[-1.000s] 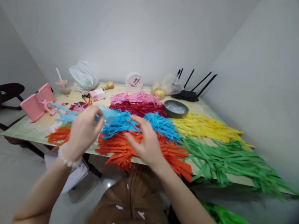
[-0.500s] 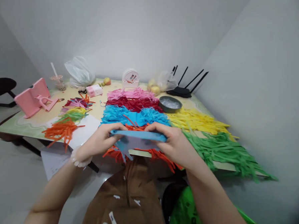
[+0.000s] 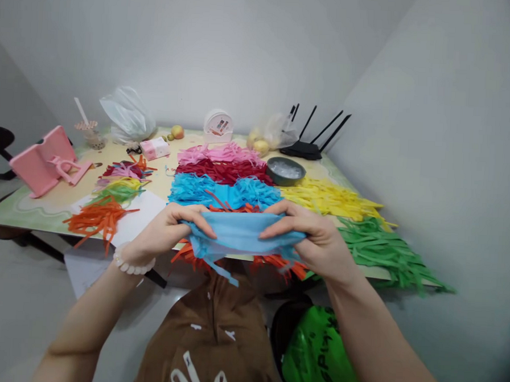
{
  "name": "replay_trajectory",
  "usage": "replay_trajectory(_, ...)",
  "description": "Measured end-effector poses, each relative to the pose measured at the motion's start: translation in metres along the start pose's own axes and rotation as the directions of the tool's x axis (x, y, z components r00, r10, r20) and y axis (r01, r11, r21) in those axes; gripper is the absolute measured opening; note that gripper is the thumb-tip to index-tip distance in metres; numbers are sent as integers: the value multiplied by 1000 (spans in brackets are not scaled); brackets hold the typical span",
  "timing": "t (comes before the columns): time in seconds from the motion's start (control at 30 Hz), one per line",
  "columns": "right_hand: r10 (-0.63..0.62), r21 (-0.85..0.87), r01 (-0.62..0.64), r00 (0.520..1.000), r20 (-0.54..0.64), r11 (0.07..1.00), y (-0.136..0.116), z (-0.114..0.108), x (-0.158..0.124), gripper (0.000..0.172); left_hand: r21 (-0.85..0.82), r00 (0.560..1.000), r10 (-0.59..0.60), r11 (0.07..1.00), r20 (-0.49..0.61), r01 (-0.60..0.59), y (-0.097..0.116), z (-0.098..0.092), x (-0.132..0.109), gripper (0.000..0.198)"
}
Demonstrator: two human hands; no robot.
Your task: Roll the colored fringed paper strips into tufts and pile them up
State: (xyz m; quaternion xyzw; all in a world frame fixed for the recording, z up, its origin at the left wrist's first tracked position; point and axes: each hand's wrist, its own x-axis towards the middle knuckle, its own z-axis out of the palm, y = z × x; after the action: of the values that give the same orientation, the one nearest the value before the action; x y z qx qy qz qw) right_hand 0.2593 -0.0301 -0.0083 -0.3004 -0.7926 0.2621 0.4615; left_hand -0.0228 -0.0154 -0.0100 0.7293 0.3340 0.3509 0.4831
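A piece of light blue fringed tissue paper (image 3: 236, 230) is stretched between my two hands above the table's front edge. My left hand (image 3: 171, 229) pinches its left end, and a white bead bracelet (image 3: 134, 261) circles that wrist. At the other end, the fingers of my right hand (image 3: 312, 234) close on the paper. Loose blue strips dangle below it. Just beneath and behind lies orange fringed paper (image 3: 189, 253), partly hidden. Beyond that are blue fringed paper (image 3: 190, 189), dark red fringe (image 3: 222, 171) and pink fringe (image 3: 223, 153).
Yellow fringe (image 3: 331, 198) and green fringe (image 3: 384, 252) spread to the right. A dark bowl (image 3: 285, 171) and a black router (image 3: 302, 149) sit behind. On the left are a small multicoloured fringe pile (image 3: 102, 214), a pink stand (image 3: 43, 160) and a drink cup (image 3: 94, 140).
The blue paper has turned from nearly edge-on to showing its broad face. Both hands have moved slightly, still gripping its ends, and the whole view has shifted a little.
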Motion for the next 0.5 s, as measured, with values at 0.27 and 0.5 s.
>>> replay_trajectory(0.27,-73,-222,89,994,76,971,-4,-10,1,41,209,970,77,970,229,-127,23,-12,2,26)
replay_trajectory(0.5,-124,-309,172,978,169,935,-2,-18,3,51,359,987,-105,932,122,55,24,5,21,25)
